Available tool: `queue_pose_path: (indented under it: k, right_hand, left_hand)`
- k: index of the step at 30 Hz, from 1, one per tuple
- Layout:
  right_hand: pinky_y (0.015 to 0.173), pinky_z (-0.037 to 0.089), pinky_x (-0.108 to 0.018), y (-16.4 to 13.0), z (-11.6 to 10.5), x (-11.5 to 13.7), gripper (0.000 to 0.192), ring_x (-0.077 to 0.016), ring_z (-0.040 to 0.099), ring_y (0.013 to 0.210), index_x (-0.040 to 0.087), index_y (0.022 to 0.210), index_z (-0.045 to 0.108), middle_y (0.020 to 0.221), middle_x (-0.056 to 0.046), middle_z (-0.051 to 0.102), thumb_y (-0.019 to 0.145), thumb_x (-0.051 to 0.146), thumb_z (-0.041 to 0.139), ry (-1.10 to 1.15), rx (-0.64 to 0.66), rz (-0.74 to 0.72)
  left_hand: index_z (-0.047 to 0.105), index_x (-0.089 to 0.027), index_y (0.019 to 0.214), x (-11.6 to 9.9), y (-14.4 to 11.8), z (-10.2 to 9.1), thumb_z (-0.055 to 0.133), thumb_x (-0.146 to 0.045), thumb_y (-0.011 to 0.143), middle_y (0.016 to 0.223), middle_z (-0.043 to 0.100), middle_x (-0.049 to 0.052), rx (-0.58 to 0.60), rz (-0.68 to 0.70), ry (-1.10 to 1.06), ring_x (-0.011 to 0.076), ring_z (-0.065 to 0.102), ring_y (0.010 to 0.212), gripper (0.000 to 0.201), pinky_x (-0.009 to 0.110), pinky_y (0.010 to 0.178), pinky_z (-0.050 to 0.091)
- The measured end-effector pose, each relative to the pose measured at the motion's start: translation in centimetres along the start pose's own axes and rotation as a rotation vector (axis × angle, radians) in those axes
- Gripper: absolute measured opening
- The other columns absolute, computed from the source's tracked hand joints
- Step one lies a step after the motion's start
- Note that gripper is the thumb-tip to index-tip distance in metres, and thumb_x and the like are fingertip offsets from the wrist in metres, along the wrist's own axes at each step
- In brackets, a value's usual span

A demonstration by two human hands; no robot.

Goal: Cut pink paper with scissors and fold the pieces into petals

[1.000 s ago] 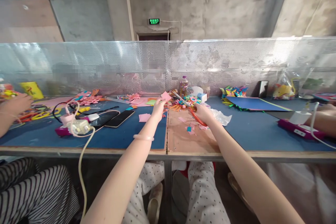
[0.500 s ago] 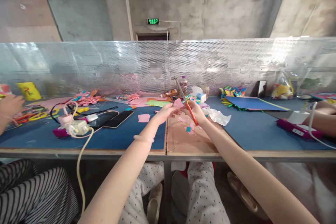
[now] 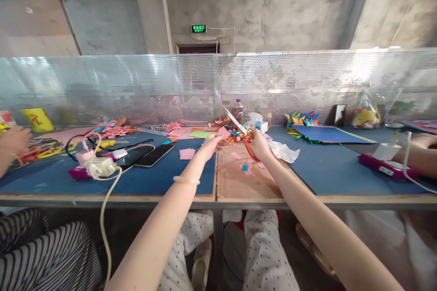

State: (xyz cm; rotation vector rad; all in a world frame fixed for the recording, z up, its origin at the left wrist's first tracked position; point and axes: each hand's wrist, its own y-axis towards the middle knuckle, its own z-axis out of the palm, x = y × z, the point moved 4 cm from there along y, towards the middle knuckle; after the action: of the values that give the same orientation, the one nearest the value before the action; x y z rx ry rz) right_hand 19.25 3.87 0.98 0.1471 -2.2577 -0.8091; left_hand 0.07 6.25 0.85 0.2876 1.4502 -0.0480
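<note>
The table [image 3: 252, 188] holds pink scraps [image 3: 236, 155] — and a phone [image 3: 155, 155].

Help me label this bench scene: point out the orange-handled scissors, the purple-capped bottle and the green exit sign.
Orange-handled scissors [image 3: 241, 127], head view: blades, near the handles.
Purple-capped bottle [image 3: 238, 109], head view: body, below the cap.
Green exit sign [image 3: 198, 29], head view: middle of its lit face.

Room over right blue mat [image 3: 337, 170], crumpled white sheet [image 3: 286, 151] at edge, perforated screen [image 3: 273, 82] beyond
</note>
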Motion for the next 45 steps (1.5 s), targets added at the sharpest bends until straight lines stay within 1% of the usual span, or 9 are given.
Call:
queue_pose_path:
  k: [6, 10, 14, 17, 21, 26, 31, 37, 45]
  right_hand:
    - [0.062, 0.038, -0.031, -0.6, 0.0, -0.4, 0.05, -0.0278, 0.058, 0.081, 0.013, 0.099, 0.042, 0.091, -0.017, 0.061, 0.078, 0.058, 0.041, -0.305, 0.15, -0.001]
    - [0.075, 0.037, -0.035, -1.1, 0.5, -0.5, 0.053, -0.0305, 0.054, 0.095, 0.011, 0.105, 0.041, 0.102, -0.021, 0.056, 0.078, 0.057, 0.043, -0.422, 0.209, -0.052]
    - [0.082, 0.032, -0.042, -1.3, 1.0, -1.0, 0.063, -0.0354, 0.045, 0.105, 0.013, 0.11, 0.041, 0.111, -0.02, 0.051, 0.071, 0.062, 0.05, -0.503, 0.191, -0.013]
    - [0.084, 0.03, -0.043, -1.2, 1.2, -1.3, 0.062, -0.0345, 0.042, 0.107, 0.013, 0.112, 0.039, 0.114, -0.019, 0.049, 0.071, 0.058, 0.052, -0.518, 0.132, -0.056]
    - [0.085, 0.029, -0.042, -1.1, 1.3, -1.3, 0.061, -0.0341, 0.042, 0.105, 0.012, 0.11, 0.04, 0.113, -0.019, 0.05, 0.071, 0.058, 0.052, -0.516, 0.063, -0.141]
    - [0.084, 0.032, -0.04, -1.0, 0.9, -0.4, 0.062, -0.0326, 0.045, 0.103, 0.014, 0.106, 0.045, 0.111, -0.018, 0.052, 0.069, 0.063, 0.051, -0.451, 0.0, -0.186]
    - [0.064, 0.037, -0.028, -0.3, 0.4, -0.4, 0.046, -0.0232, 0.056, 0.08, 0.017, 0.09, 0.055, 0.091, -0.012, 0.062, 0.075, 0.059, 0.044, -0.326, 0.159, -0.12]
    - [0.053, 0.032, -0.024, 0.4, 0.2, -0.5, 0.04, -0.0162, 0.05, 0.059, 0.017, 0.065, 0.058, 0.062, -0.004, 0.058, 0.073, 0.054, 0.045, -0.266, 0.292, -0.168]
    - [0.051, 0.031, -0.022, -0.2, 0.4, 0.3, 0.032, -0.0115, 0.042, 0.053, 0.016, 0.062, 0.057, 0.056, 0.001, 0.05, 0.069, 0.047, 0.049, -0.121, 0.386, -0.242]
  left_hand:
    - [0.057, -0.014, 0.077, 0.6, 0.9, -1.6, 0.06, -0.019, 0.069, 0.063, 0.063, 0.002, -0.246, -0.053, -0.103, 0.0098, 0.057, 0.049, 0.01, 0.018, 0.04, 0.034]
    - [0.056, -0.014, 0.071, 0.5, 1.1, -2.1, 0.058, -0.017, 0.069, 0.056, 0.06, 0.002, -0.341, -0.035, -0.173, 0.0089, 0.055, 0.043, 0.004, 0.016, 0.037, 0.033]
    - [0.054, -0.013, 0.071, 0.3, 0.8, -2.8, 0.052, -0.011, 0.072, 0.055, 0.059, 0.001, -0.464, -0.029, -0.349, 0.0085, 0.057, 0.045, 0.003, 0.016, 0.042, 0.04]
    - [0.052, -0.013, 0.077, 0.2, 0.2, -3.3, 0.042, -0.007, 0.075, 0.054, 0.058, 0.001, -0.53, -0.064, -0.429, 0.0113, 0.059, 0.046, 0.011, 0.022, 0.05, 0.048]
    - [0.05, -0.012, 0.087, 0.3, -0.1, -3.2, 0.035, -0.006, 0.079, 0.059, 0.062, 0.005, -0.479, -0.092, -0.526, 0.0176, 0.064, 0.054, 0.019, 0.032, 0.059, 0.053]
    - [0.052, -0.012, 0.084, -0.2, 0.5, -2.6, 0.036, -0.006, 0.078, 0.064, 0.064, 0.006, -0.373, -0.047, -0.566, 0.0183, 0.065, 0.059, 0.018, 0.033, 0.064, 0.054]
    - [0.054, -0.015, 0.081, -1.1, 0.6, -2.9, 0.046, -0.014, 0.079, 0.077, 0.066, 0.005, -0.378, 0.111, -0.469, 0.0143, 0.065, 0.064, 0.008, 0.023, 0.054, 0.051]
    - [0.055, -0.017, 0.085, -0.9, 0.6, -2.4, 0.058, -0.028, 0.075, 0.073, 0.063, 0.002, -0.318, 0.197, -0.156, 0.0098, 0.059, 0.053, 0.015, 0.017, 0.041, 0.04]
    - [0.052, -0.019, 0.078, -1.7, 0.0, -1.0, 0.052, -0.027, 0.079, 0.06, 0.055, -0.001, -0.239, 0.254, 0.005, 0.0101, 0.052, 0.048, 0.008, 0.019, 0.042, 0.034]
